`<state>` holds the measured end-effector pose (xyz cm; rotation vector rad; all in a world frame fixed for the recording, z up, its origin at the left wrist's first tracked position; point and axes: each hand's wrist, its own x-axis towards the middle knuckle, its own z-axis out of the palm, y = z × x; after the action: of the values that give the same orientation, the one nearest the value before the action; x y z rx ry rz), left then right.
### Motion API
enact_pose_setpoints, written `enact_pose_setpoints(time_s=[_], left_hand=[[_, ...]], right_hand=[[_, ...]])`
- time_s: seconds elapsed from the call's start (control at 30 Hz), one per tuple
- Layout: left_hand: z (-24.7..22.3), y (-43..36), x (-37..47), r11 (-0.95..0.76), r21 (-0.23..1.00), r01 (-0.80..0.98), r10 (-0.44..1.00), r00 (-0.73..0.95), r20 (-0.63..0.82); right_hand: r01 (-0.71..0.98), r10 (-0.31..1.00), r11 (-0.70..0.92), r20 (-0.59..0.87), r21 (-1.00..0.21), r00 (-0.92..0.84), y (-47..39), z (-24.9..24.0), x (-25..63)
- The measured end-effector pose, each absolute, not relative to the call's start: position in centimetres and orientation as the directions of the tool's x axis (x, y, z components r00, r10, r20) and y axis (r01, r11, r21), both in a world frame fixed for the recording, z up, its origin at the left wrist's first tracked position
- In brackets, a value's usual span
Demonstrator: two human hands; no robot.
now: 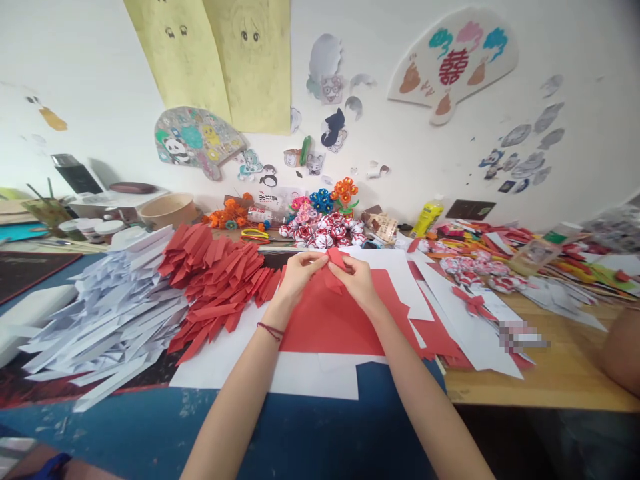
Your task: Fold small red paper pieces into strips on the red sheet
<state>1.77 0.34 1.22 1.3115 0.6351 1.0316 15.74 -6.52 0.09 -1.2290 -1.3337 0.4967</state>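
Observation:
Between my two hands is a folded red paper piece (334, 283), with strips sticking out above and below the fingers. My left hand (304, 272) pinches its left side, and my right hand (356, 275) pinches the right side. Both hands are closed, and the fingertips partly hide the folds. Beneath them lies a red paper sheet (330, 327) on top of white sheets (320, 377). Close to my left hand rises a heap of folded red paper strips (220, 280). A pile of folded white paper strips (120, 307) stands farther left.
Red-and-white paper flowers (330, 232) crowd the back by the wall. To the right, a red paper bow (473, 303) lies on white paper. A yellow bottle (427, 215) stands behind. Far left are a bowl (167, 210) and a dark flask (75, 175). Another person's arm (620, 350) shows at right.

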Motion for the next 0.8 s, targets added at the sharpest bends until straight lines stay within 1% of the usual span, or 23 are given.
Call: enact_pose_setpoints(time_s=[0.17,0.4,0.57,0.7,0.8], left_hand=[[1.4,0.2,1.8,-0.068,0.964,-0.255,0.883,0.436,0.177],[1.7,0.0,1.6,-0.09,0.975,-0.203,0.878,0.447,0.174],[1.9,0.5,1.2,-0.225,0.963,-0.148,0.877,0.399,0.266],[1.5,0.6,1.2,-0.255,0.954,-0.159,0.845,0.443,0.3],[1.2,0.7,1.3,-0.297,0.939,-0.173,0.837,0.426,0.344]], right_hand=[[0.321,0.858,0.363,0.448,-0.875,0.251,-6.1,-0.3,15.8],[0.413,0.845,0.341,0.468,-0.844,0.258,-6.3,-0.1,15.9],[0.458,0.835,0.334,0.484,-0.823,0.261,-6.8,0.4,15.8],[0.451,0.84,0.346,0.486,-0.823,0.241,-6.8,0.6,15.6],[0.46,0.841,0.341,0.484,-0.82,0.24,-6.8,0.7,15.4]])
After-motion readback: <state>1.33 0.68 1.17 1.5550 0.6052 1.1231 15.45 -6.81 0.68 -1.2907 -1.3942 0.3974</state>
